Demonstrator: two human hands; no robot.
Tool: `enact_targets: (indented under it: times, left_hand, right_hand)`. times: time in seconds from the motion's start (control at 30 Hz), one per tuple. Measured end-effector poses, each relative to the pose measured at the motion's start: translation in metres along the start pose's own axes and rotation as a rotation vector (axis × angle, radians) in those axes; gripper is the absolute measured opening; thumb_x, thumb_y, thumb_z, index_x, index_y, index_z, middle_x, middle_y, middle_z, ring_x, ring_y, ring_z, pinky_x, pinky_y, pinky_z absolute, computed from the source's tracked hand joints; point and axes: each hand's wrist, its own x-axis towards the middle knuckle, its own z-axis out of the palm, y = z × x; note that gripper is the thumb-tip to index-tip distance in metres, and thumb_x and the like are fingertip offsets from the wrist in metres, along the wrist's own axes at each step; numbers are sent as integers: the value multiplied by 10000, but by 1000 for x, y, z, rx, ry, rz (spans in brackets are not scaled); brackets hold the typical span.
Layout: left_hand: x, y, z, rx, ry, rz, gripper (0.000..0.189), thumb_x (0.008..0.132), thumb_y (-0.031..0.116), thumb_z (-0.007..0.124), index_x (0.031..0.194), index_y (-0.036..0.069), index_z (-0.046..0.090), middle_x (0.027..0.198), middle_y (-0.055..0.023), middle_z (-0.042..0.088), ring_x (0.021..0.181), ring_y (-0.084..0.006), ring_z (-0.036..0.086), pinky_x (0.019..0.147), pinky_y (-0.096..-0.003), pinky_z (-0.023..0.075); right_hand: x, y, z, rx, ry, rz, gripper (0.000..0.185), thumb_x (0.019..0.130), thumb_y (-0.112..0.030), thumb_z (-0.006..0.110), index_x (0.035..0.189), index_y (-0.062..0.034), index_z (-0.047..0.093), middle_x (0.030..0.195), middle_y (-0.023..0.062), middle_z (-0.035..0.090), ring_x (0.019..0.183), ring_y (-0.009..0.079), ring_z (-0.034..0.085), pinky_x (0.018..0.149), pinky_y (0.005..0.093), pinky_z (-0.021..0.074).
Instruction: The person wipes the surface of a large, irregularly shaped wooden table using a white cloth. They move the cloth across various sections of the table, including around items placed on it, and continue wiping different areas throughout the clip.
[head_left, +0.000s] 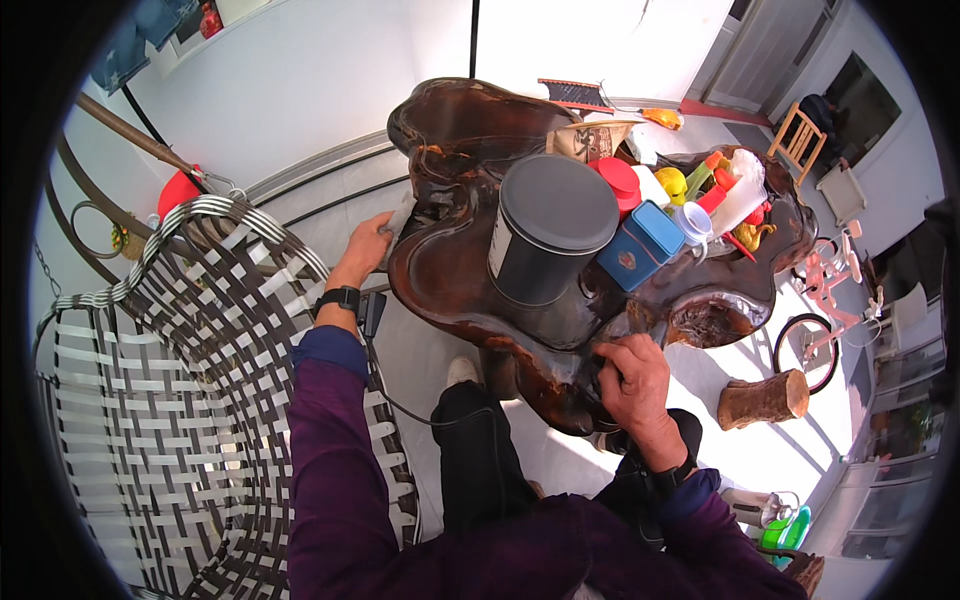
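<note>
A carved, dark lacquered root-wood table (442, 274) stands before me. My left hand (367, 244) is at its left edge, pinching a pale thin cloth or wipe (401, 219) against the side. My right hand (637, 379) rests with curled fingers on the near edge of the wood; whether anything lies under those fingers is hidden. Between the hands, a large black canister (551, 232) with a grey lid stands upright on the tabletop. Right of it is a blue tin (637, 247).
Behind the canister crowd a brown paper bag (589, 140), a red-lidded container (619, 184), a yellow toy duck (671, 184) and a white cup (694, 223). A woven hanging chair (225, 360) fills the left. Rightward are a log stool (763, 399), a pink bicycle (825, 289) and a bending person (817, 124).
</note>
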Motion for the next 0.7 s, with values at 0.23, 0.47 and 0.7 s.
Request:
enact_targets:
  times: [0.23,0.47,0.7]
  left_hand:
    - [-29,-62,42,-490,119,-382,418,1011,61,575,1419,26,657,1202,-139,757,975,-231,701,820,-344,558]
    - [-94,-70,106,-502,326,-532,433,960,22,586,1387,17,654,1023,-66,717,781,-178,632,599,-346,497]
    - [-122,-83,153,-773,518,-350,564,907,-50,553,1468,-23,590,1171,-112,724,886,-183,662,735,-305,538]
  right_hand:
    - [-3,1,1,-7,-18,20,269,728,20,701,973,-70,764,905,98,665,859,334,639,749,442,502]
    - [-5,3,2,-9,4,3,239,740,14,702,957,-67,762,887,108,649,865,340,637,766,436,504]
    - [-6,3,2,19,34,-4,221,753,8,701,951,-64,770,907,107,673,889,339,652,785,437,519]
